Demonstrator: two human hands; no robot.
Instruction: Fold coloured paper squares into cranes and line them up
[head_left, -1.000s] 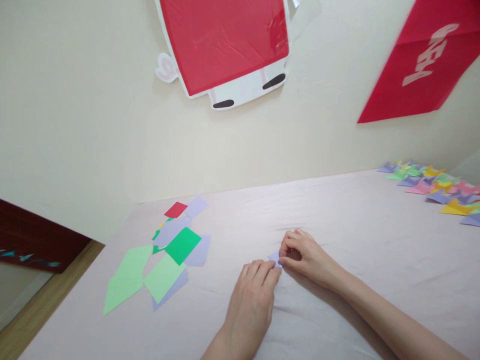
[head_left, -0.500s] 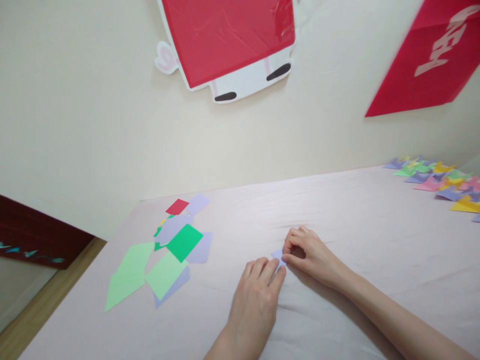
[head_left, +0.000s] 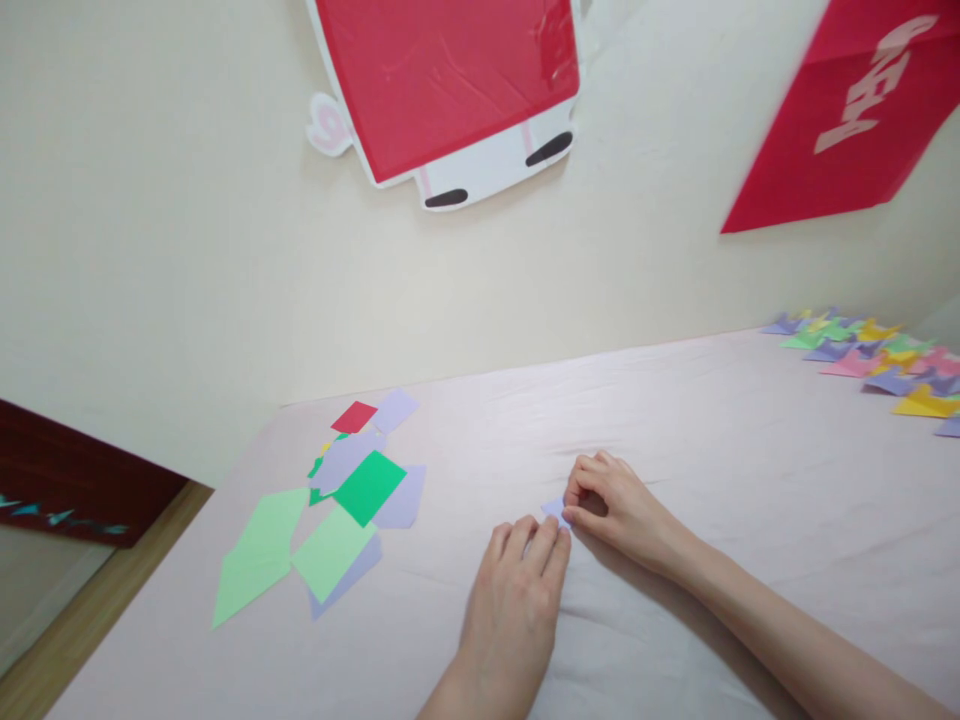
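Note:
A small light-purple piece of paper (head_left: 553, 508) lies on the cloth-covered surface between my hands, mostly covered by my fingers. My right hand (head_left: 604, 497) is closed in a pinch at its right side, thumb and index finger meeting at the paper's edge. From the near side, my left hand (head_left: 517, 590) rests palm down, its fingers slightly bent and a little apart, the tips pressing on the paper. A bit of purple shows between those fingers. How the paper is folded under the hands is hidden.
Loose paper sheets lie at left: light green (head_left: 255, 550), dark green (head_left: 370, 488), purple (head_left: 405, 497) and red (head_left: 353, 417). Rows of folded coloured paper pieces (head_left: 892, 360) stand at the far right. Behind the surface rises a pale wall (head_left: 480, 290) with red decorations (head_left: 450, 80).
The view has shifted slightly. My left fingers have drawn a little closer together over the paper. My right hand keeps its pinch in nearly the same place.

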